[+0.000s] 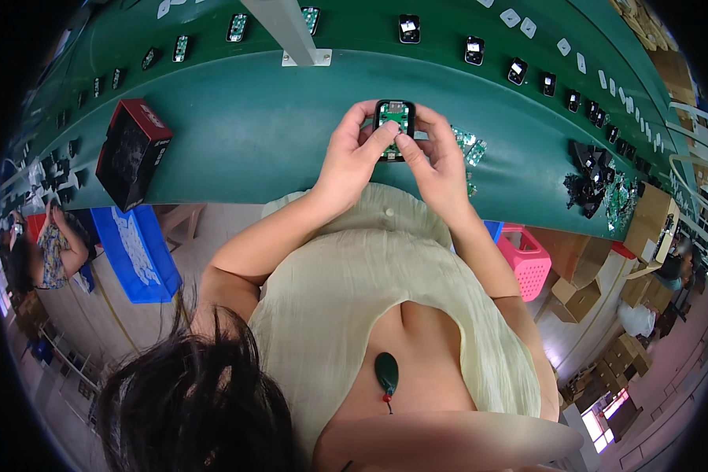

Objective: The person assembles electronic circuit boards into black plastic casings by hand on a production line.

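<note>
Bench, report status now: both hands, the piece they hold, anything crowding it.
Left hand and right hand gripping black case. Green board seated face-up inside, thumbs over it. Loose boards beside right hand, clear of case.

- Held casing (411,119): black plastic, glossy.
- Circuit board (402,116): smooth green laminate, shiny metal connector (396,107).
- Worktable (244,126): smooth green surface, slight sheen.
- Post (287,31): smooth, pale metal.
- Blue bin (151,293): smooth plastic.
- Pink container (532,271): perforated plastic, semi-gloss.
- Carton (574,303): matt brown cardboard.
</note>
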The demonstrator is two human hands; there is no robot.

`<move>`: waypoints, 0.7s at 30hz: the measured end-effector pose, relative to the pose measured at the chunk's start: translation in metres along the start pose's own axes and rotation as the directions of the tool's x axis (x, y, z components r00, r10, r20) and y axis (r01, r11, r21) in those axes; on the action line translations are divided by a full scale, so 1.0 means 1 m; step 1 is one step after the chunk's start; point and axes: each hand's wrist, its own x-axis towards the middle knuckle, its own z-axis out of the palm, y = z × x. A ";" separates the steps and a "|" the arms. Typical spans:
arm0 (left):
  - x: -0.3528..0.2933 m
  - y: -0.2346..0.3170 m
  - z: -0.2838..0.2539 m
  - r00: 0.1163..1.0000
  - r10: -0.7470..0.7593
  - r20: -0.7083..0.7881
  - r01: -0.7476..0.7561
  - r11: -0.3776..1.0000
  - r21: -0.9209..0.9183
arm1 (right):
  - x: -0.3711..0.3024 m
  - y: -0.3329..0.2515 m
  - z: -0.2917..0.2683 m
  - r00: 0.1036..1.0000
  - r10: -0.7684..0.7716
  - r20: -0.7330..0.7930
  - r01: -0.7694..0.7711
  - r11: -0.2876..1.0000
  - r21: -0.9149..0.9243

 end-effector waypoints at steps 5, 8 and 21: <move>0.028 -0.025 -0.012 0.993 0.073 -0.093 -0.071 0.997 0.024 | 0.022 0.027 -0.002 1.000 -0.005 -0.003 0.005 1.000 -0.011; 0.057 -0.035 -0.017 0.985 0.082 -0.152 -0.083 0.997 0.004 | 0.046 0.043 -0.009 0.996 -0.082 0.023 0.085 0.986 -0.142; 0.243 -0.059 -0.092 0.843 -0.242 -0.480 0.142 0.962 -0.234 | 0.200 0.140 -0.025 0.931 0.201 -0.303 -0.364 0.509 -0.780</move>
